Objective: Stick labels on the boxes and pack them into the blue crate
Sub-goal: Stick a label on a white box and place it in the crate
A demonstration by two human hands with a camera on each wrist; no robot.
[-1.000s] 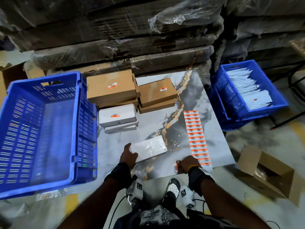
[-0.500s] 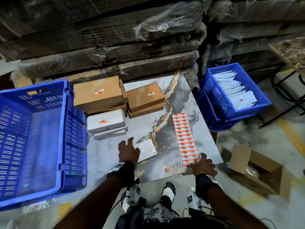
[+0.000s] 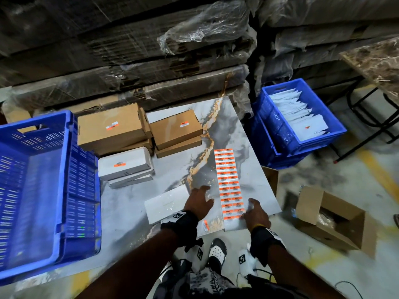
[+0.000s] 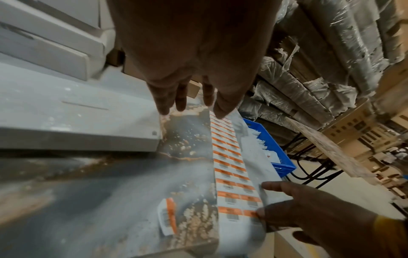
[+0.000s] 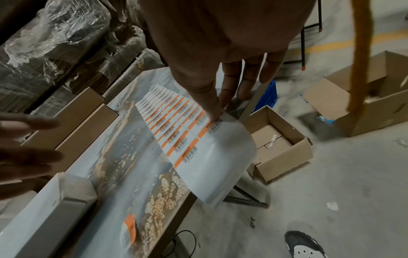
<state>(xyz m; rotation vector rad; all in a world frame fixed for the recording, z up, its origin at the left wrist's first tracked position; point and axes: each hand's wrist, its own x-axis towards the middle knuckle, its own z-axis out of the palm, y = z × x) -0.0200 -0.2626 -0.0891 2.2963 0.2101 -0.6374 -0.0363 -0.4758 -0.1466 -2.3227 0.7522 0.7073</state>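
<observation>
While the right hand (image 3: 257,214) pinches the label sheet (image 3: 229,182) overhanging the table edge beside the unlabelled white box (image 3: 166,203), left hand (image 3: 199,201) hovering spread and empty: risk of sheet sliding floorward.

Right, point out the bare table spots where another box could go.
Bare marble lies between the brown boxes and the far-right table edge, above the label sheet. Another patch lies between the blue crate and the near white box. The far-left corner is crowded.

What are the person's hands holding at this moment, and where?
The right hand pinches the label sheet at its near right edge. The left hand holds nothing.
</observation>
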